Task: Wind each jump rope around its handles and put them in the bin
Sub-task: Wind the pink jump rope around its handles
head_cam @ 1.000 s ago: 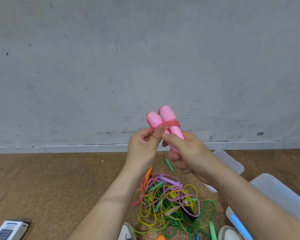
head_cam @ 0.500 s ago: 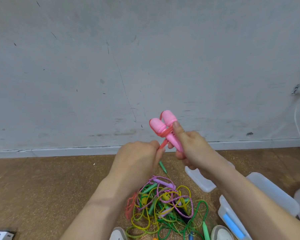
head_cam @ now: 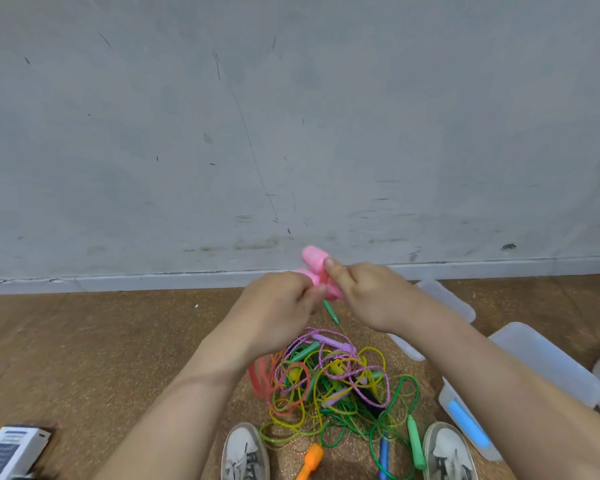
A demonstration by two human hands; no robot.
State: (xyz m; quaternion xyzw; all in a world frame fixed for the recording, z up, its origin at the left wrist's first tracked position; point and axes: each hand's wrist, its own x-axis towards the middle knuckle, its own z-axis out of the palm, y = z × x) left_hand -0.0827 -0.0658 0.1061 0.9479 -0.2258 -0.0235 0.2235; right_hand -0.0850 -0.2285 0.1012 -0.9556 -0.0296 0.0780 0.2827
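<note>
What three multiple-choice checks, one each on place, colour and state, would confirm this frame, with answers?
1. The tangled rope pile lies:
A. on the floor just ahead of the white shoes
B. inside a clear bin
C. on a table

2. The handles held up are:
A. blue
B. pink
C. orange

3. The left hand and right hand:
A. both lie flat and open
B. only the right holds something
C. both grip those handles

Answers:
1 A, the pile spreads over the brown floor beyond the shoe tips.
2 B, two pink ends stick up above the hands.
3 C, both hands are closed round them at chest height.
</note>
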